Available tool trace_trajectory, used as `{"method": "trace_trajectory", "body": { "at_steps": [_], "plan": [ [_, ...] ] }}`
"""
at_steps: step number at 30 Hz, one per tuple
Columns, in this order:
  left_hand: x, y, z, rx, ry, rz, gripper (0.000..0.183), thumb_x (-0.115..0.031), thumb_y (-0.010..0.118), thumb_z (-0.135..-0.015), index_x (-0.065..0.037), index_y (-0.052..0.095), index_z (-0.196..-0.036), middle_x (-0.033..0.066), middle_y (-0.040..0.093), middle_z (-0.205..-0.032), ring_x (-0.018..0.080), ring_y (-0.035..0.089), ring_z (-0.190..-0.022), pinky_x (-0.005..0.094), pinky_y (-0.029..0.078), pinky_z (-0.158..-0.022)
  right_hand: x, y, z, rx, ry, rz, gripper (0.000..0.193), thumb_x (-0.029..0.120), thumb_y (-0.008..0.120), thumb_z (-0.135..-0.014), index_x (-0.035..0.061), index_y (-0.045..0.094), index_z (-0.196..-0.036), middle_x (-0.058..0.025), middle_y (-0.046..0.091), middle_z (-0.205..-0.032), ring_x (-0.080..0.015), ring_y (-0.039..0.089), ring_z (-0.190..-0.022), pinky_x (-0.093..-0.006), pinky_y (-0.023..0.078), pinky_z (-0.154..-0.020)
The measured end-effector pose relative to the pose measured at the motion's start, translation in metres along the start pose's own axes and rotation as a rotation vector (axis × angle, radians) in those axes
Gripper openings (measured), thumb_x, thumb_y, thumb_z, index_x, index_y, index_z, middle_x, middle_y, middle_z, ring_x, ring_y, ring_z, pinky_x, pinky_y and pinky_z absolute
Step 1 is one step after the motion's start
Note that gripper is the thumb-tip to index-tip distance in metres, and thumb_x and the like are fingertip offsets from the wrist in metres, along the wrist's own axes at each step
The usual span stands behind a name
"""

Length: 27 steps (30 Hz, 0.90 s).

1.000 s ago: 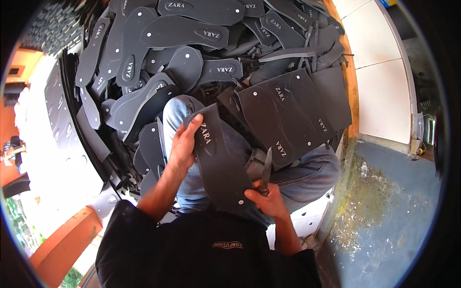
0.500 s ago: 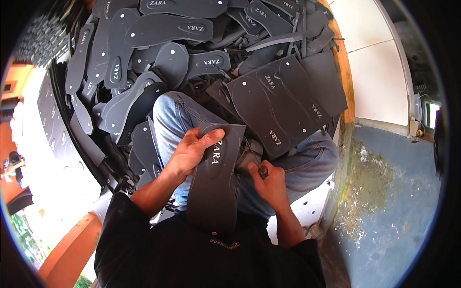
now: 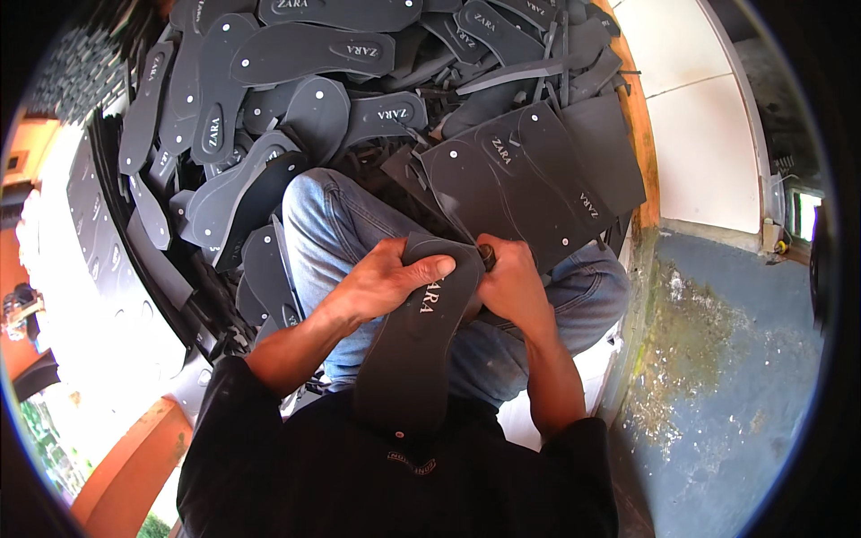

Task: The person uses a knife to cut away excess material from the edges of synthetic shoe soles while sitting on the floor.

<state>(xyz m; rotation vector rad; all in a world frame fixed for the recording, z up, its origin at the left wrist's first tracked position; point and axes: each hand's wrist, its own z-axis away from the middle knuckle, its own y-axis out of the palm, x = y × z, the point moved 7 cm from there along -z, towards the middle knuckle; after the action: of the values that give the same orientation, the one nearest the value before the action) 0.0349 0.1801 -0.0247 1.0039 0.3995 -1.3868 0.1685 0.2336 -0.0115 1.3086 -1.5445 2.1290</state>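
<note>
Two hands at work, one dark sole piece [image 3: 408, 350] between them, dead centre and running down towards six o'clock! The left hand [image 3: 386, 282] pinches its upper end, thumb flat on top. The right hand [image 3: 511, 285] is curled tight around one stubby round handle [image 3: 486, 257], right at the piece's three o'clock edge; whether they touch, I can't tell, and the rest of that tool is hidden. Out at half past one, one broad sheet [image 3: 511, 193] shows curved sole outlines and three white dots. From ten round to twelve, a pile [image 3: 314, 58] of well over ten similar shapes, too tangled to count fully. All matte, smooth, foam-looking stuff, above soft blue denim trousers [image 3: 314, 233]. And the lettering: pale capitals on the held piece, partly under that thumb, two visible prints on the sheet, more across the pile.
</note>
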Motion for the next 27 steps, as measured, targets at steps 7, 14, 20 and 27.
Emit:
{"method": "trace_trajectory", "body": {
  "at_steps": [7,14,20,27],
  "plan": [
    [0.007,0.003,-0.018,0.011,0.021,0.042,0.048,-0.042,0.054,-0.091,0.002,0.059,-0.109,0.0051,0.065,-0.090,0.0109,0.060,-0.081,0.0241,0.048,-0.073,-0.018,0.002,0.001,0.197,0.523,-0.931,0.018,0.019,0.065,-0.086,0.0023,0.062,-0.078,0.0048,0.048,-0.057,-0.0026,0.041,-0.048,-0.0212,0.028,-0.042],
    [0.041,0.010,-0.061,0.205,0.394,0.631,0.020,-0.021,0.061,-0.088,-0.003,0.054,-0.095,0.0058,0.058,-0.078,0.0140,0.058,-0.058,0.0253,0.045,-0.045,-0.039,-0.039,0.031,-0.518,0.430,-1.015,0.018,0.015,0.062,-0.088,0.0004,0.058,-0.079,0.0012,0.047,-0.056,-0.0048,0.039,-0.043,-0.0218,0.028,-0.039],
    [0.058,0.050,-0.041,-0.276,0.200,0.602,0.019,-0.025,0.062,-0.088,-0.007,0.060,-0.082,-0.0021,0.054,-0.062,0.0056,0.040,-0.037,0.0204,0.028,-0.032,-0.021,-0.002,0.075,-0.529,0.522,-0.794,0.024,0.021,0.063,-0.088,0.0012,0.058,-0.077,0.0045,0.047,-0.055,-0.0036,0.041,-0.047,-0.0218,0.029,-0.042],
    [0.071,0.072,-0.026,-0.119,0.054,0.650,0.021,-0.028,0.057,-0.091,-0.009,0.055,-0.082,-0.0007,0.047,-0.055,0.0068,0.038,-0.038,0.0197,0.028,-0.034,-0.054,-0.019,0.137,-0.320,0.599,-0.042,0.042,0.027,0.062,-0.087,0.0004,0.045,-0.060,-0.0126,0.040,-0.045,-0.0243,0.039,-0.040,-0.0369,0.031,-0.042]
  ]
}}
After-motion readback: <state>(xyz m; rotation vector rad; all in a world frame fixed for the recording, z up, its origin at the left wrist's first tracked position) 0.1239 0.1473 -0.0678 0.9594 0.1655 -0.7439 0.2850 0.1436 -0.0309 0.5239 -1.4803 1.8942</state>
